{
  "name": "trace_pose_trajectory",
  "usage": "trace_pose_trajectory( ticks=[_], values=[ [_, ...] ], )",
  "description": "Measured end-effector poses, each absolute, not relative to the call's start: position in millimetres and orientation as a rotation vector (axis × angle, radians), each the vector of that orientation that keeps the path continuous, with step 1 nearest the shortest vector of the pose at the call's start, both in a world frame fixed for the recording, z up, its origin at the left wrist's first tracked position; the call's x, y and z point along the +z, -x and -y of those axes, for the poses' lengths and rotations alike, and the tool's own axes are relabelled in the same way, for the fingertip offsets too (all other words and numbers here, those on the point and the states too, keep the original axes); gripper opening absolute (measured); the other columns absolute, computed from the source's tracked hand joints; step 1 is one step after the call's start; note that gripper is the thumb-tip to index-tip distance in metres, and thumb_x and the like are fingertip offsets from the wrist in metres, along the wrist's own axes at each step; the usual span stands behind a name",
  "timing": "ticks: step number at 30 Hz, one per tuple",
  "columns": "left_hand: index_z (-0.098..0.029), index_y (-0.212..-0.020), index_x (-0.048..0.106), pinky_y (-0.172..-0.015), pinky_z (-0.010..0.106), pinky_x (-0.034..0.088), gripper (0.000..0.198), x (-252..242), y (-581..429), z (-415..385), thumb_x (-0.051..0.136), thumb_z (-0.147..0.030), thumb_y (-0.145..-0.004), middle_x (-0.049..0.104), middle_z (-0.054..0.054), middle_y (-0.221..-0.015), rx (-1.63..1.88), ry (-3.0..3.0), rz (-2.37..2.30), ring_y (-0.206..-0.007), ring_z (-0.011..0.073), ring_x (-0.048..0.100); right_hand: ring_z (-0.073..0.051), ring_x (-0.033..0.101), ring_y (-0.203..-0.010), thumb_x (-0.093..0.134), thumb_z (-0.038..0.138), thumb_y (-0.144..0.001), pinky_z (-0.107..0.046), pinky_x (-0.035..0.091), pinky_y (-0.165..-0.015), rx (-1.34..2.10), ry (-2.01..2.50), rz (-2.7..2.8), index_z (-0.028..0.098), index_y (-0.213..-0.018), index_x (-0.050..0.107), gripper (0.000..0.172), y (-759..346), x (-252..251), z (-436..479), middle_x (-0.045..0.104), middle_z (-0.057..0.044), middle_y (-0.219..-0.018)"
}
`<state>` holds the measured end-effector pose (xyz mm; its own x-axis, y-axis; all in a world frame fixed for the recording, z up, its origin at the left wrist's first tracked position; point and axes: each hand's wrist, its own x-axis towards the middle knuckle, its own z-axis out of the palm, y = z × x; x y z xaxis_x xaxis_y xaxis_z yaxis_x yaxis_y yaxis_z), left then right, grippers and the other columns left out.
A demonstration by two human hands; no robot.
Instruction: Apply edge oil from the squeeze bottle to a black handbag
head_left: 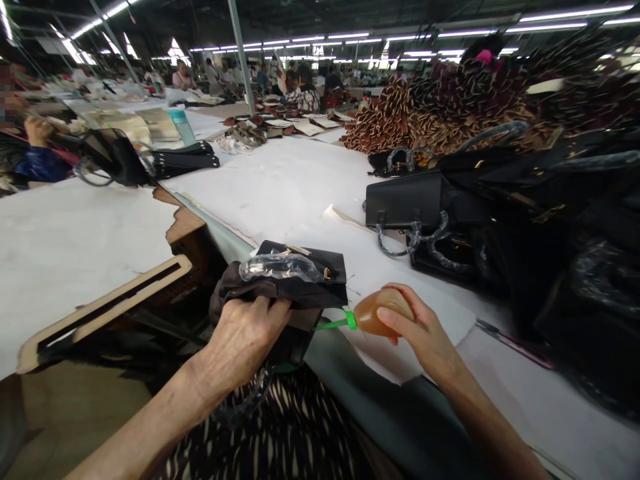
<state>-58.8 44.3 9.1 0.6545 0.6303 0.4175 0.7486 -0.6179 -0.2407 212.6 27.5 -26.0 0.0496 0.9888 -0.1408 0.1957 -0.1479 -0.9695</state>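
A black handbag [320, 267] with gold fittings and a plastic-wrapped handle sits over my lap at the table's edge. My left hand [255, 327] grips the bag's dark fabric at its near side, fingers curled and partly hidden. In my right hand [407, 317] is an amber squeeze bottle [373, 313], tilted on its side. Its long green nozzle [333, 325] points left to the bag's lower right part; whether the tip touches it cannot be made out.
Many black handbags [405, 200] are piled on the right of the white table [290, 173]. Scissors or a similar tool [515, 343] lie at right. Brown leather pieces [385, 120] are heaped behind. A wooden frame [110, 307] juts in at left, and a person's hand [39, 130] shows far left.
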Motion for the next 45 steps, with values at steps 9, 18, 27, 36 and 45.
trace_pose_trajectory(
  ticks=[9, 18, 27, 36, 45],
  values=[
    [-0.017, -0.074, 0.059, -0.040, 0.027, 0.035, 0.012, 8, 58, -44, 0.050, -0.015, -0.081, 0.051, 0.000, -0.055, -0.400, 2.439, 1.094, -0.043, 0.0171, 0.051, -0.012, 0.047, -0.054, 0.060, 0.041, -0.078, -0.023, 0.040, -0.050, 1.237, 1.504, 1.247, 0.022, -0.106, 0.049, 0.036, -207, -26, -15, 0.054, 0.004, -0.070],
    [-0.017, -0.069, 0.059, -0.040, 0.027, 0.032, 0.018, 8, 57, -45, 0.047, -0.016, -0.083, 0.049, 0.000, -0.053, -0.371, 2.403, 1.083, -0.042, 0.0153, 0.050, -0.015, 0.049, -0.060, 0.060, 0.043, -0.077, -0.024, 0.042, -0.050, 1.264, 1.516, 1.236, 0.022, -0.107, 0.049, 0.038, -204, -26, -7, 0.057, 0.001, -0.078],
    [-0.017, -0.072, 0.059, -0.039, 0.027, 0.033, 0.016, 9, 57, -45, 0.048, -0.016, -0.083, 0.049, 0.000, -0.054, -0.349, 2.424, 1.070, -0.043, 0.0159, 0.050, -0.014, 0.050, -0.058, 0.061, 0.042, -0.074, -0.023, 0.041, -0.049, 1.311, 1.515, 1.205, 0.023, -0.103, 0.050, 0.036, -198, -19, -1, 0.057, 0.002, -0.078],
    [-0.017, -0.076, 0.060, -0.042, 0.025, 0.036, 0.015, 12, 58, -46, 0.047, -0.017, -0.084, 0.054, 0.002, -0.059, -0.340, 2.444, 1.090, -0.047, 0.0158, 0.053, -0.014, 0.050, -0.052, 0.052, 0.052, -0.081, -0.025, 0.040, -0.046, 1.376, 1.560, 1.092, 0.019, -0.099, 0.053, 0.037, -198, -28, 18, 0.059, -0.001, -0.074],
    [-0.015, -0.085, 0.060, -0.044, 0.025, 0.037, 0.013, 8, 59, -46, 0.048, -0.019, -0.086, 0.055, 0.003, -0.062, -0.387, 2.434, 1.101, -0.050, 0.0161, 0.054, -0.016, 0.050, -0.054, 0.051, 0.054, -0.082, -0.025, 0.040, -0.044, 1.313, 1.587, 0.959, 0.018, -0.096, 0.054, 0.039, -192, -27, 26, 0.061, -0.004, -0.077]
  ],
)
